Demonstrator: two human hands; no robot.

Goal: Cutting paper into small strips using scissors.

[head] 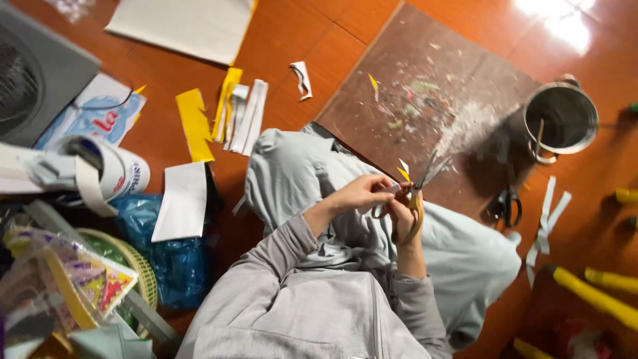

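We pinched a small yellow-and-white paper scrap [403, 170] in our left hand [362, 193]. Our right hand [404, 211] gripped tan-handled scissors [419, 193] — blades parted. A white can [119, 171] lay left, beside a blue bag [169, 256].

Warm light, floor glare, blur

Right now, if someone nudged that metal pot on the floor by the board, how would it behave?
The metal pot stands upright on a wide base, so it would probably slide rather than tip. It looks empty, so likely light. Its shiny wall and the glossy floor suggest it would skid easily.
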